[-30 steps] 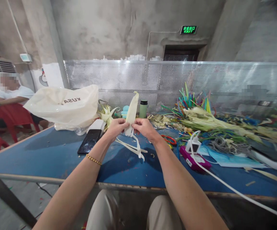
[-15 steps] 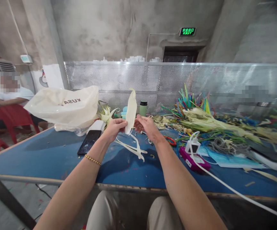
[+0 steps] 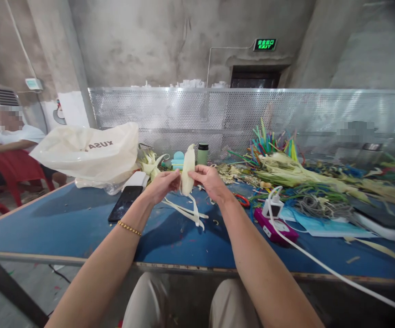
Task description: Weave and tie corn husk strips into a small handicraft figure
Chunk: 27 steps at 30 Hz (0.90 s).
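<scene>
A pale corn husk piece (image 3: 189,171) stands upright between my hands above the blue table (image 3: 77,228). My right hand (image 3: 208,181) pinches its right edge between thumb and fingers. Just to its left is my left hand (image 3: 165,184), with fingers pressed together at the husk's left side; whether a thin strip is between those fingertips is too small to tell. Below the hands, narrow husk strips (image 3: 183,210) lie on the table. A black phone (image 3: 126,203) rests left of my left wrist.
A cream bag (image 3: 88,152) stands at the left, and a green bottle (image 3: 202,156) behind my hands. Husks (image 3: 293,171), coloured stems, wires and a purple power strip (image 3: 275,226) with a white cable fill the right. A person (image 3: 12,132) sits far left.
The husk piece has come down a little and looks shorter and narrower. My right hand has closed on its right edge; my left hand's fingertips have shifted off its lower left edge.
</scene>
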{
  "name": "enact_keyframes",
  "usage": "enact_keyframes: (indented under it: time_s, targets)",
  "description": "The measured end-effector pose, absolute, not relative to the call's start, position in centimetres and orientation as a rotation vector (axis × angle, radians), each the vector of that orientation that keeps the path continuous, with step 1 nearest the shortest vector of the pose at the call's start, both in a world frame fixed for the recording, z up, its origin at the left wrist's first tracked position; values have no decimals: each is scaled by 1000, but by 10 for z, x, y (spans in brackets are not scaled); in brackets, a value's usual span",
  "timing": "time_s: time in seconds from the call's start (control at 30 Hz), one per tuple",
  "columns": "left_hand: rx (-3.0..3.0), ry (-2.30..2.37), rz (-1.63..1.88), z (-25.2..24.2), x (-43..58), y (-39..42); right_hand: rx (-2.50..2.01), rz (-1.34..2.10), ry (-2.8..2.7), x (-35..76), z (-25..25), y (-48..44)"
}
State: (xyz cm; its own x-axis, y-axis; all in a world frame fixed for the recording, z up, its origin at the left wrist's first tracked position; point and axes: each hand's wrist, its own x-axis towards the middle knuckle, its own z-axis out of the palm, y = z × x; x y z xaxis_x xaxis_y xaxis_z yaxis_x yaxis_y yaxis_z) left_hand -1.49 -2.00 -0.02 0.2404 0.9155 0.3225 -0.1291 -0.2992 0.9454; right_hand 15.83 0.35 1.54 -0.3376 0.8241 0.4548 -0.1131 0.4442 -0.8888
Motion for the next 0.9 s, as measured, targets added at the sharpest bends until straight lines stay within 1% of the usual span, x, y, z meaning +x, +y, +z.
enact_keyframes:
  time_s: [0.13, 0.43, 0.7, 0.9]
  targets:
    - [1591, 745, 1193, 1, -14, -23, -688, 1083, -1639, 157, 16, 0]
    - [1609, 885, 1414, -2, -15, -16, -733, 1058, -1773, 157, 12, 2]
    - [1731, 981, 1487, -3, -13, -15, -816, 894, -1824, 154, 9, 4]
    - [1758, 1066, 1485, -3, -13, -14, -897, 705, -1886, 153, 7, 7]
